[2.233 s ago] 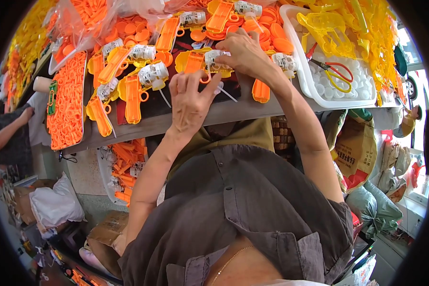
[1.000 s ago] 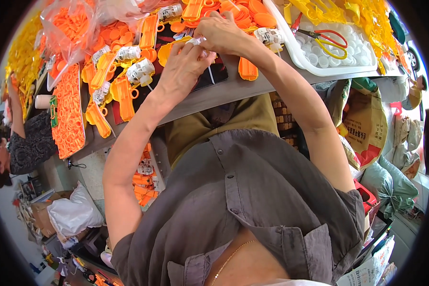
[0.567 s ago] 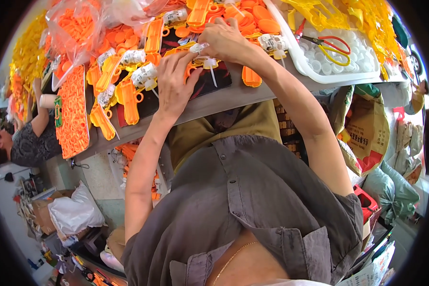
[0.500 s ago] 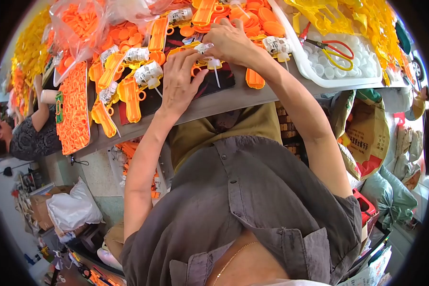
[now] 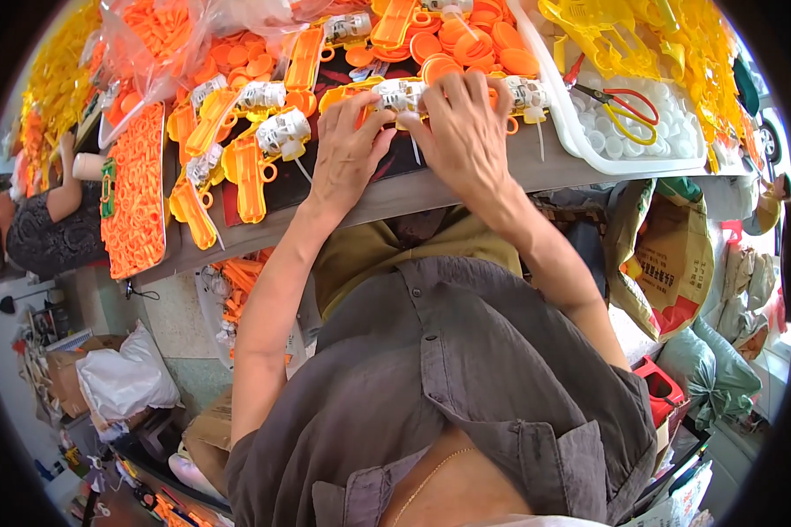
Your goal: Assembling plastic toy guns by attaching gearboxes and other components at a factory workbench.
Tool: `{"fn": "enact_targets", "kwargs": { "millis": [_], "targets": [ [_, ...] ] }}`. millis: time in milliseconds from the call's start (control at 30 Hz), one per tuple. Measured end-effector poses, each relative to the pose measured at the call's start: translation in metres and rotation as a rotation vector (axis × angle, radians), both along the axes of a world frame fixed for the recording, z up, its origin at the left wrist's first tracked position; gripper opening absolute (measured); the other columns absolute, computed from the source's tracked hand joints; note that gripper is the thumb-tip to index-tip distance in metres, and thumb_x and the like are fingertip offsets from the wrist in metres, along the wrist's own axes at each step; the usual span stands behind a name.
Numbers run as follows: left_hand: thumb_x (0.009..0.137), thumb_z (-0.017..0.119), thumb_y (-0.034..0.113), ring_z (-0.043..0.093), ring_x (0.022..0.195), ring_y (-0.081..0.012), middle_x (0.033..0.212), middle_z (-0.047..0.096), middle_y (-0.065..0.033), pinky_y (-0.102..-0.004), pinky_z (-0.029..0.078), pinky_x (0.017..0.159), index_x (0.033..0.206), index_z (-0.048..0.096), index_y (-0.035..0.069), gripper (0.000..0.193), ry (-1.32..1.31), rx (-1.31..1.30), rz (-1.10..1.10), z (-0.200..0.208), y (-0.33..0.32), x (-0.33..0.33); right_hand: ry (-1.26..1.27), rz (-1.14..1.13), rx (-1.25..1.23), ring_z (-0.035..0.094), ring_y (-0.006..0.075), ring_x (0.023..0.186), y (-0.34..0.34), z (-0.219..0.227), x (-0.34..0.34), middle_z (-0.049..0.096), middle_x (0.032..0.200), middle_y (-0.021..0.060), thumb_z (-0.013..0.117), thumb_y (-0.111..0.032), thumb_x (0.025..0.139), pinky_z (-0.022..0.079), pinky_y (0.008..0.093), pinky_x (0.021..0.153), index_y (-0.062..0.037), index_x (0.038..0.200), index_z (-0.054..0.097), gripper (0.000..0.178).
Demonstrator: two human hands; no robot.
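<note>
An orange toy gun shell [image 5: 334, 95] lies at the table's near middle, with a white, clear-cased gear unit [image 5: 401, 94] set in it. My left hand [image 5: 347, 158] is closed on its left end, thumb and fingers meeting by the unit. Around the right end curls my right hand [image 5: 466, 145], its thumb near a white tab under the unit and its fingers over the far side. My fingers hide part of the shell. Several similar orange shells with white units, such as one gun shell [image 5: 244, 176], lie to the left.
Orange discs [image 5: 492, 39] are piled at the back. On the right, a white tray [image 5: 620, 165] holds small white caps and red-and-yellow-handled scissors [image 5: 628, 114]. Another tray of small orange parts [image 5: 134, 202] stands at left. Yellow parts [image 5: 606, 35] heap up at right; a co-worker [image 5: 57, 220] sits far left.
My right hand has come back from the far side and moved right, and its fingers now curl over the shell's right end. My left hand has shifted slightly right. The view has moved a little.
</note>
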State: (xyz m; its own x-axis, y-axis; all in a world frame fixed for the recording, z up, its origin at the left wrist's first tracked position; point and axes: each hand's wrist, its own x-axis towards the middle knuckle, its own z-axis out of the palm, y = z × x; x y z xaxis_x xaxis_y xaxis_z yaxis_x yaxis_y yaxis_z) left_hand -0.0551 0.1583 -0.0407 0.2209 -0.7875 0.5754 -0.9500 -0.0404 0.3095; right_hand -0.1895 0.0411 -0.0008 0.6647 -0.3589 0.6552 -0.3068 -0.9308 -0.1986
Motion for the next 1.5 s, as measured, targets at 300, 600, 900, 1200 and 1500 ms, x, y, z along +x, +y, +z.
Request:
{"fn": "enact_targets", "kwargs": {
  "millis": [300, 600, 900, 1200, 1500],
  "targets": [
    [0.08, 0.073, 0.01, 0.053, 0.111, -0.0283, 0.121, 0.054, -0.007, -0.0415, 0.042, 0.094, 0.107, 0.065, 0.01, 0.028, -0.041, 0.022, 0.021, 0.005, 0.001, -0.004, 0.192, 0.024, 0.021, 0.049, 0.0229, 0.102, 0.036, -0.031, -0.016, 0.056, 0.097, 0.0046, 0.067, -0.011, 0.073, 0.031, 0.0438, 0.092, -0.0051, 0.082, 0.063, 0.011],
    [0.085, 0.068, 0.014, 0.053, 0.113, -0.0297, 0.12, 0.056, -0.0092, -0.0414, 0.039, 0.096, 0.112, 0.064, 0.008, 0.027, 0.014, 0.045, 0.03, 0.006, 0.008, 0.0, 0.034, 0.158, 0.23, 0.057, 0.0252, 0.096, -0.008, 0.036, -0.083, 0.064, 0.099, 0.0056, 0.071, -0.014, 0.079, 0.042, 0.0362, 0.087, -0.0079, 0.092, 0.067, 0.016],
    [0.09, 0.065, 0.016, 0.05, 0.116, -0.0287, 0.124, 0.051, -0.0083, -0.0429, 0.038, 0.099, 0.113, 0.063, 0.009, 0.024, 0.009, 0.086, 0.044, 0.005, -0.011, -0.012, 0.237, -0.697, 0.274, 0.064, 0.0239, 0.083, -0.162, 0.077, -0.236, 0.068, 0.091, 0.0128, 0.068, -0.022, 0.083, 0.049, 0.0352, 0.077, -0.002, 0.099, 0.069, 0.026],
    [0.083, 0.07, 0.018, 0.052, 0.109, -0.029, 0.118, 0.052, -0.0098, -0.0442, 0.038, 0.095, 0.112, 0.062, 0.009, 0.032, -0.021, 0.033, 0.137, -0.001, -0.034, -0.034, 0.425, -0.506, 0.211, 0.057, 0.0269, 0.08, -0.233, 0.027, -0.25, 0.058, 0.079, 0.013, 0.074, -0.016, 0.073, 0.045, 0.0386, 0.074, -0.0012, 0.091, 0.069, 0.024],
    [0.081, 0.072, 0.015, 0.052, 0.11, -0.029, 0.119, 0.056, -0.0076, -0.0446, 0.038, 0.097, 0.111, 0.063, 0.008, 0.032, -0.124, -0.044, 0.351, 0.03, 0.036, 0.018, 0.332, -0.264, 0.578, 0.05, 0.0086, 0.07, -0.263, 0.034, -0.287, 0.056, 0.074, 0.0009, 0.072, -0.011, 0.081, 0.039, 0.0253, 0.062, 0.0016, 0.085, 0.066, 0.014]
  ]
}}
